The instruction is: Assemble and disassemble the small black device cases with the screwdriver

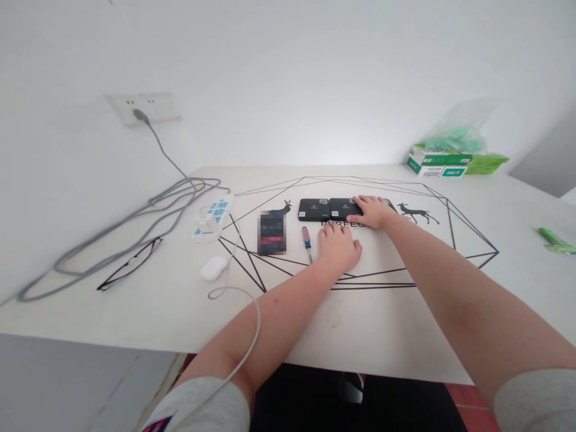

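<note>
Several flat black devices with rounded corners lie in a row on the table; the left one and the middle one show small logos and white labels. My right hand rests palm down across the right part of the row, fingers spread, covering much of what is there. Its thumb touches the near edge of the middle device. My left hand lies on the table just in front of the row, fingers apart and empty. Beside it, to the left, is a screwdriver with a red and blue handle.
A blurred-out dark rectangular object lies left of the screwdriver. Farther left are a power strip, a white earbud case, glasses and a coiled grey cable. Green and white boxes stand at the back right.
</note>
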Demonstrator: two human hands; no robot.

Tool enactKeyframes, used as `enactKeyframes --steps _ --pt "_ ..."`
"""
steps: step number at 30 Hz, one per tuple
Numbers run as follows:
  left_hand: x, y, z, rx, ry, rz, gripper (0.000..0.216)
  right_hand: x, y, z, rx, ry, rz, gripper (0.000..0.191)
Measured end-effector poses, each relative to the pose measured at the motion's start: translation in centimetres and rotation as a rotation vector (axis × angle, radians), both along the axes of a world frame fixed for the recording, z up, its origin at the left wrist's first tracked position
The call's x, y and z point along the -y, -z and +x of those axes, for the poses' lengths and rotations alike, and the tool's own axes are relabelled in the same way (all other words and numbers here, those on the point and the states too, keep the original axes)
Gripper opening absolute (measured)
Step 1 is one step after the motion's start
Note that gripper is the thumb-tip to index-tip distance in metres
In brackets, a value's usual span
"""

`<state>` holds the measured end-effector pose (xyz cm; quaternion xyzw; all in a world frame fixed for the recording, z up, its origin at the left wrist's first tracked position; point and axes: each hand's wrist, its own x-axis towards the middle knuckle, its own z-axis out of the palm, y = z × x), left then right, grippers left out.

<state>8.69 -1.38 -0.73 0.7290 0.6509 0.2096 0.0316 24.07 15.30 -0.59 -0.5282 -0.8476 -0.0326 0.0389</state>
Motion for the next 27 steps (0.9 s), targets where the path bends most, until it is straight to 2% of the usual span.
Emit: enactKeyframes --steps 5,9,22,27 --pt "-0.1 0.1 0.1 -0.026 -0.002 0.004 0.049 0.1 -0.2 -0.5 -0.036 -0.043 0.033 0.085" --pt "-0.1 0.0 0.2 -0.029 -0.007 -0.016 0.051 0.1 -0.3 -1.1 -0.047 -0.015 0.037 0.083" --pt "0.4 -0.5 0.2 -0.189 -0.043 -0.011 0.051 0.3 -0.7 -1.7 -0.065 0.031 0.029 0.087" --pt "0.4 -0.4 0.2 -0.179 -0.04 -0.013 0.051 0.1 -0.8 -2.6 -0.089 -0.045 -0.002 0.087"
